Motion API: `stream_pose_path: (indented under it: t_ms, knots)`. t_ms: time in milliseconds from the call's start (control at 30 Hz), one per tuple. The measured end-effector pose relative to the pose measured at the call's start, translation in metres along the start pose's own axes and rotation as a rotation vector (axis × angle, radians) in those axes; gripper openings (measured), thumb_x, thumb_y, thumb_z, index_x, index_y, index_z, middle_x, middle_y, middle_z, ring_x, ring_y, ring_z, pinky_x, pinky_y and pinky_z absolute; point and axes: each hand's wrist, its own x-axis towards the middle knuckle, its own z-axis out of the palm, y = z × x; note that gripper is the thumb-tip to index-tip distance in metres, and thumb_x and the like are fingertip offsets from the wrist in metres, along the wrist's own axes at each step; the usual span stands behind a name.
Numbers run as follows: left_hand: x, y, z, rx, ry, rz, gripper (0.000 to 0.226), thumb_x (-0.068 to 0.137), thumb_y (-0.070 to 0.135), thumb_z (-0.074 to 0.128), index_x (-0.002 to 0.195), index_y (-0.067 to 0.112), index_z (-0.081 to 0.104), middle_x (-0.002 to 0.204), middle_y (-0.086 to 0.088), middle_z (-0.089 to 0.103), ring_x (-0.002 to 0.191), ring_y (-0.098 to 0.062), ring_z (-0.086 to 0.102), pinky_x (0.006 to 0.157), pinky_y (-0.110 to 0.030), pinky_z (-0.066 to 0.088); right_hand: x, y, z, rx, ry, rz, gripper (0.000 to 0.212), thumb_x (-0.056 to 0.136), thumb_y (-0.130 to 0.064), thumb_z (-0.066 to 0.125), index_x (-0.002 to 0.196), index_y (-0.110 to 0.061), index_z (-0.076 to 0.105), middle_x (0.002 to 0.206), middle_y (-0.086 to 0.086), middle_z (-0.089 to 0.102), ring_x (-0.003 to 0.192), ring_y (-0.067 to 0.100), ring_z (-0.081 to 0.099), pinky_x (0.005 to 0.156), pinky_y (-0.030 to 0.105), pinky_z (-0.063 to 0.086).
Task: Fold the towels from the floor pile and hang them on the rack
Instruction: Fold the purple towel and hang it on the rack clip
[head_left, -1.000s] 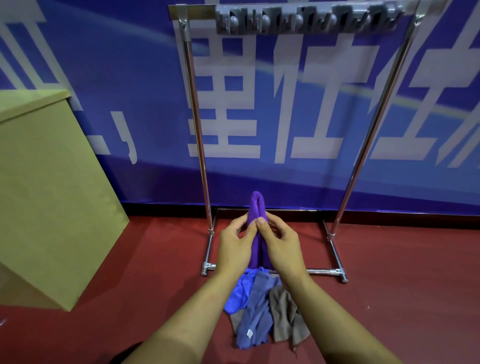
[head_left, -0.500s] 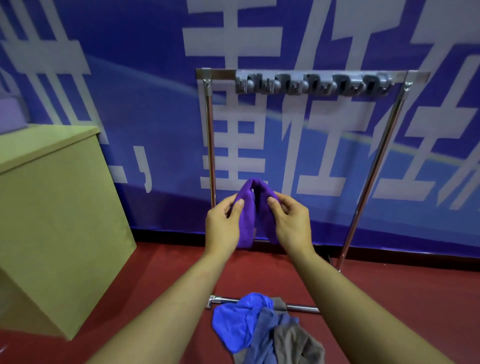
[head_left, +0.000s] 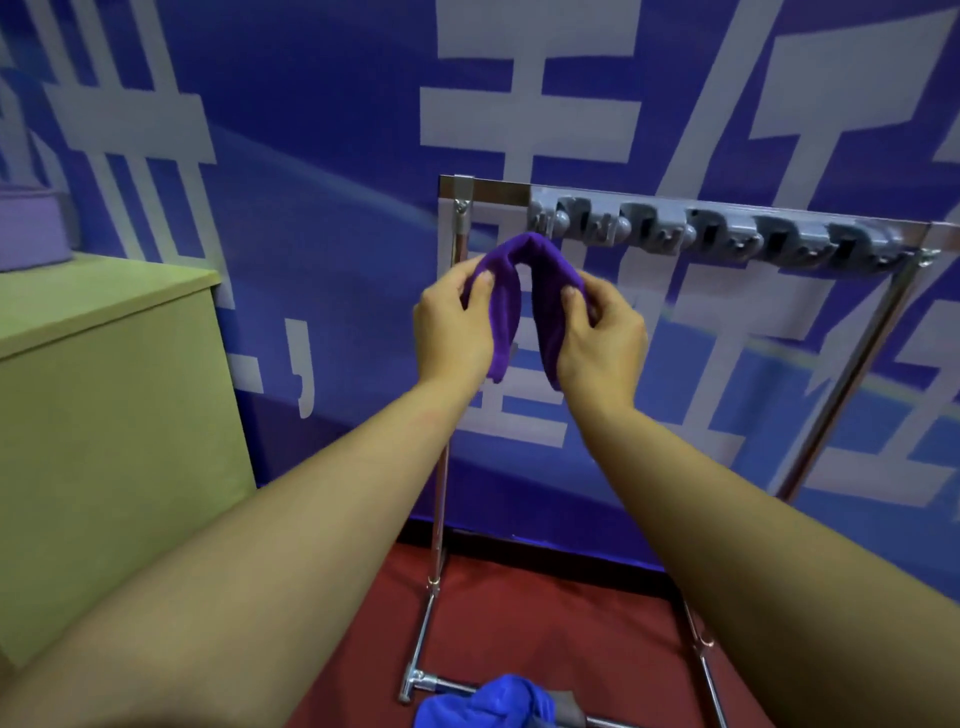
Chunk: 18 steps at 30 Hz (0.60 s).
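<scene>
Head view: left hand (head_left: 453, 322) and right hand (head_left: 602, 332) each pinch one side of the folded purple towel (head_left: 524, 291), arched just below the rack (head_left: 488, 188) top bar. Soft, light, limp cloth; best held near the fold.

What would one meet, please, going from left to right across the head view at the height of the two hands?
Green cabinet → left hand → purple towel → right hand → rack's right post.
</scene>
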Motion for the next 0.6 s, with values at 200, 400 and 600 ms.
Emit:
stream_pose_path:
  t_ms: [200,400,600]
  knots:
    - [0.064,0.004,0.032,0.028,0.045,0.113,0.027,0.103,0.022,0.052,0.124,0.027,0.070,0.113,0.008,0.073,0.104,-0.009,0.066,0.088,-0.029,0.058,0.060,-0.004,0.017,-0.024,0.126,-0.081,0.027,0.103,-0.024,0.053,0.125,-0.025,0.069,0.102,-0.010,0.072,0.090,0.004,0.065,0.063,0.000,0.041]
    - [0.099,0.002,0.053,0.056,0.043,0.168,0.028,0.104,0.023,0.052,0.125,0.026,0.069,0.116,0.005,0.071,0.105,-0.009,0.065,0.084,-0.014,0.054,0.094,0.008,0.022,-0.096,0.142,-0.120,0.027,0.105,-0.025,0.050,0.125,-0.027,0.069,0.106,-0.007,0.072,0.092,0.005,0.064,0.064,-0.001,0.041]
    - [0.119,-0.010,0.055,0.171,0.069,0.220,0.030,0.104,0.021,0.051,0.129,0.023,0.068,0.124,0.003,0.070,0.116,-0.015,0.063,0.095,-0.023,0.051,0.108,0.014,0.031,-0.099,0.175,-0.137,0.028,0.104,-0.025,0.050,0.125,-0.024,0.069,0.107,-0.007,0.071,0.094,0.007,0.062,0.070,0.004,0.042]
